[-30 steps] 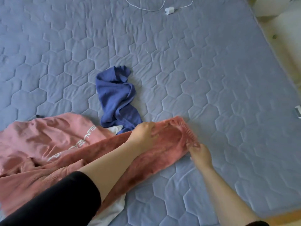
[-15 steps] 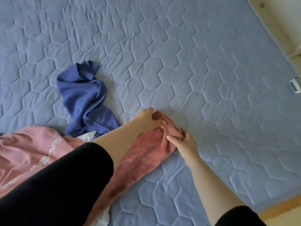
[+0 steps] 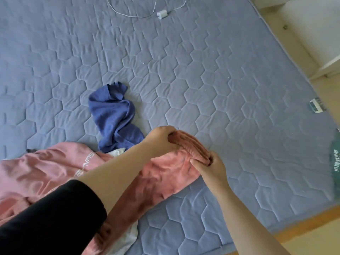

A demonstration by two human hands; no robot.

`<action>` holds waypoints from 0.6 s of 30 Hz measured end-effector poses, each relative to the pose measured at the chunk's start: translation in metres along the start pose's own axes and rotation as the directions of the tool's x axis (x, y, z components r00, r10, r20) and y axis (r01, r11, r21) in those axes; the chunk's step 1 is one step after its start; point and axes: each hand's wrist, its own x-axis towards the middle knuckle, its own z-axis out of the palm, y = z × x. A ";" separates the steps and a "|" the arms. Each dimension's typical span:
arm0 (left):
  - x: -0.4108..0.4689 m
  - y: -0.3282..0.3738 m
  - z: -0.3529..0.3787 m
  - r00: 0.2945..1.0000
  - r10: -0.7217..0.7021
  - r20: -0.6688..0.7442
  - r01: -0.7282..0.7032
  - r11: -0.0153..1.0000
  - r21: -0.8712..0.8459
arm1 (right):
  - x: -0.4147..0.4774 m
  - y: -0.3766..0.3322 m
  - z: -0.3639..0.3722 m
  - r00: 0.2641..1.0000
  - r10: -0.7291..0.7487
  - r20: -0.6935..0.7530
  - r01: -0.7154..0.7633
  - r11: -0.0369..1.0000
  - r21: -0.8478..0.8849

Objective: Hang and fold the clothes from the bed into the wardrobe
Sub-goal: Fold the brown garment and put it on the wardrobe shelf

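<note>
Black sleeve (image 3: 46, 218): nearest the camera at lower left, it covered the left upper arm, which reached across the clothes toward the middle of the bed.
White cloth (image 3: 128, 238): a corner poked out from under the pile, just beside the sleeve.
Right hand (image 3: 211, 170): thumb and fingers pinched the near end of the garment's gathered edge.
Left hand (image 3: 160, 140): fingers curled round the far end of that same edge, with the two hands close together.
Rust-pink garment (image 3: 165, 177): fleecy, it lay on the bed from the pile out to the hands. Its end was bunched into ridges between them, probably so it could be lifted or straightened for folding.
Pink sweatshirt (image 3: 36, 173): crumpled at the left with white lettering showing, it partly lay under the rust-pink garment and was yet to be dealt with.
Blue garment (image 3: 114, 116): a twisted heap just beyond the left wrist, touching the pile's edge.
Bed (image 3: 220, 70): a grey-blue cover quilted in hexagons lay under everything.
Green fabric (image 3: 335, 162): a blurred strip at the right edge, too unclear to identify.
White charger (image 3: 162, 14): at the far edge of the bed with its cable looped, well apart from the clothes.
White furniture (image 3: 312, 34): stood past the far right corner. Whether it was the wardrobe could not be told.
</note>
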 end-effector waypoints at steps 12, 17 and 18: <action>-0.186 -0.010 -0.079 0.967 -0.004 -0.256 -0.032 0.990 -0.136 | -0.154 -0.088 0.033 0.962 -0.240 0.131 0.245 0.969 -0.019; -0.265 -0.032 -0.107 0.949 -0.060 -0.310 -0.029 0.961 -0.274 | -0.226 -0.119 0.065 0.931 -0.334 0.149 0.353 0.926 -0.133; -0.280 -0.037 -0.112 0.949 -0.061 -0.309 -0.037 0.953 -0.300 | -0.240 -0.123 0.073 0.919 -0.364 0.152 0.384 0.912 -0.141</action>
